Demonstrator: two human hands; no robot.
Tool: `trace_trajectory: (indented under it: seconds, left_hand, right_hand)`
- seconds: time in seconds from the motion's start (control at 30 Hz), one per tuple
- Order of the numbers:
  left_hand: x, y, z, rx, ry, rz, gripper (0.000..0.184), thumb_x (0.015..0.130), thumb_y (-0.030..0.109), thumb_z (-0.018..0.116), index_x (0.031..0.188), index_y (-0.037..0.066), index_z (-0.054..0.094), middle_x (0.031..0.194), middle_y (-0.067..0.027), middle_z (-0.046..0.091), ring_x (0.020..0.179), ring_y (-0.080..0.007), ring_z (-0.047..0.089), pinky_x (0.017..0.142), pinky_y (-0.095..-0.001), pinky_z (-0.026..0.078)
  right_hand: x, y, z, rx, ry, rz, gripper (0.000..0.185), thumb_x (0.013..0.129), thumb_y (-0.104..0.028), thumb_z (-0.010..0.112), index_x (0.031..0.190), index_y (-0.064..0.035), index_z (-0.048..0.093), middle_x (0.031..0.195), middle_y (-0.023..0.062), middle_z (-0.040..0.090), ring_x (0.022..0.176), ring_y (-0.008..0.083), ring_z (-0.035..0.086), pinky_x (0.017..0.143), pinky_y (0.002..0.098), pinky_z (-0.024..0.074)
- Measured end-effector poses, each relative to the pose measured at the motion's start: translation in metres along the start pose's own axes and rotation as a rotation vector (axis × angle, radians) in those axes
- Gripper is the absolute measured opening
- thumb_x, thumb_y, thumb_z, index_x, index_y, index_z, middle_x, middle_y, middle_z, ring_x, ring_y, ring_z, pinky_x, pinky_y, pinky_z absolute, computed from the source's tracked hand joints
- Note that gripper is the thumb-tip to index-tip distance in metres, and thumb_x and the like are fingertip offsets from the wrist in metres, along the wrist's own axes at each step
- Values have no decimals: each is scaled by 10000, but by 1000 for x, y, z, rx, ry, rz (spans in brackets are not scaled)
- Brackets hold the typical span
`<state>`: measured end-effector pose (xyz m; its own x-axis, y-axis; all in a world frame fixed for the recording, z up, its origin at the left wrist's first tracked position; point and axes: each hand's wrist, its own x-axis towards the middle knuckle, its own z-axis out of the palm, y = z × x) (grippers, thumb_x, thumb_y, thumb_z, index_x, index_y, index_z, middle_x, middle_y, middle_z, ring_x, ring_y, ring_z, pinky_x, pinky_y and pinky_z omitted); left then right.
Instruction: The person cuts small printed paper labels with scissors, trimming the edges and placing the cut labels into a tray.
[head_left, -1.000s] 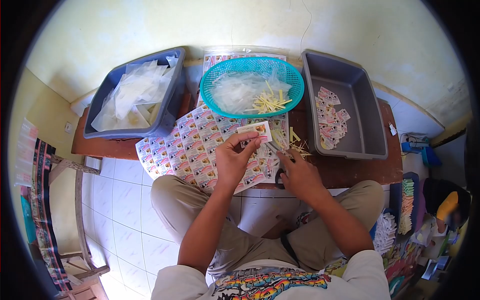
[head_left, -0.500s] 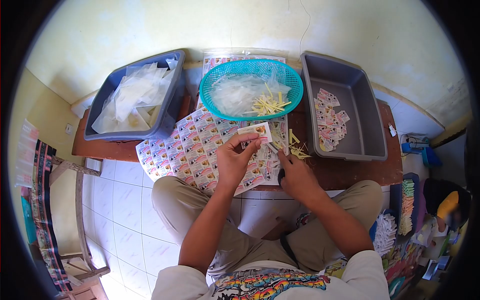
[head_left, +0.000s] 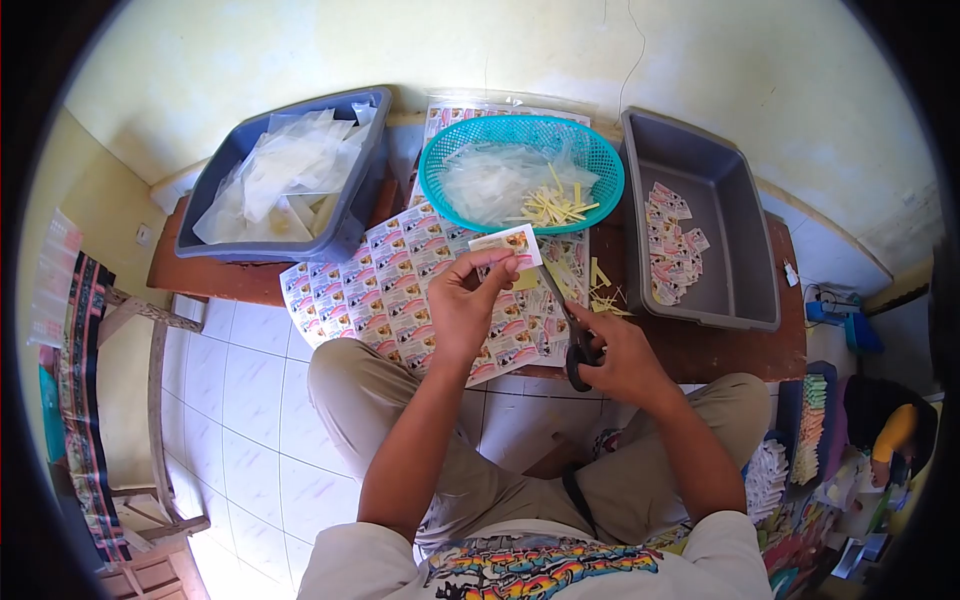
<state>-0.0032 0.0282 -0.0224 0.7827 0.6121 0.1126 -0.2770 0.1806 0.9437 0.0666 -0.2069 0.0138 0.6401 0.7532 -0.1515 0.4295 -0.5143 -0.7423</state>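
Note:
My left hand [head_left: 465, 300] pinches a small printed label [head_left: 510, 246] with a white border between thumb and fingers. In my right hand [head_left: 628, 362] is a pair of scissors [head_left: 580, 352] with black handles, its blades pointing up toward the label's right edge. Whether the blades touch the paper I cannot tell. Below both hands lie printed label sheets [head_left: 400, 270] spread on the brown wooden table [head_left: 715, 340]. Thin yellowish paper offcuts [head_left: 606, 292] lie right of the blades.
A turquoise basket [head_left: 430, 185] behind my hands holds clear plastic bags and paper strips. The left grey tub [head_left: 345, 225] contains plastic sheets; the right grey tub [head_left: 735, 230] has cut labels [head_left: 672, 245]. Another person [head_left: 897, 435] is at far right.
The scissors have swung more upright and their handles now show. My left hand has tilted the label. The whole view has shifted slightly.

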Motion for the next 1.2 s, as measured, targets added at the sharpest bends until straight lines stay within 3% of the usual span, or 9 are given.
trace_trajectory:
  seconds: [0.03, 0.1, 0.33, 0.43, 0.6, 0.7, 1.2]
  left_hand:
    - [1, 1, -1, 3, 16, 15, 171, 955, 8, 783, 1113, -53, 763, 972, -96, 785, 847, -119, 732, 778, -271, 619]
    - [0, 10, 3, -11, 34, 12, 183, 951, 13, 790, 1114, -64, 762, 974, -104, 782, 836, -123, 724, 774, -272, 609]
    - [1, 11, -1, 49, 69, 10, 204, 939, 27, 809, 1106, -79, 762, 959, -117, 785, 821, -130, 723, 765, -278, 603]
    - [0, 11, 2, 31, 74, 32, 151, 939, 5, 799, 1078, -50, 775, 953, -97, 790, 814, -106, 724, 749, -255, 604]
    - [-4, 5, 7, -6, 44, 19, 156, 928, -5, 807, 1076, -42, 776, 968, -99, 787, 816, -108, 726, 735, -247, 600]
    - [-6, 7, 10, -12, 19, 2, 171, 918, -11, 816, 1081, -43, 775, 981, -108, 786, 825, -119, 729, 743, -253, 602]
    - [-9, 5, 13, 38, -15, 35, 173, 901, 3, 839, 1060, -29, 781, 950, -103, 786, 793, -114, 723, 719, -250, 593]
  right_hand:
    - [-1, -1, 0, -2, -3, -1, 892, 749, -151, 840, 1578, -110, 512, 1088, 155, 648, 892, 280, 645, 865, 401, 562]
    - [-4, -12, -3, 117, 1, 30, 994, 726, -204, 929, 1612, -148, 483, 1162, 121, 660, 882, 146, 633, 704, 286, 583]
    - [-8, -25, -6, 186, 7, -33, 1054, 730, -247, 971, 1637, -151, 444, 1224, 104, 612, 928, 145, 617, 770, 271, 576]
    - [-8, -23, -2, 251, 30, -86, 1072, 721, -299, 983, 1636, -164, 442, 1151, 125, 650, 867, 182, 637, 744, 325, 577]
    - [-7, -24, 3, 525, -69, -107, 1029, 792, -206, 950, 1657, -165, 393, 1303, 118, 567, 1058, 190, 637, 820, 290, 632]
    - [-6, -22, 7, 617, -87, -99, 1014, 815, -165, 934, 1662, -156, 376, 1349, 117, 538, 1093, 192, 635, 872, 297, 636]
    - [0, -24, 9, 540, -48, -149, 1022, 823, -129, 923, 1672, -177, 356, 1277, 88, 539, 1046, 161, 641, 851, 286, 636]
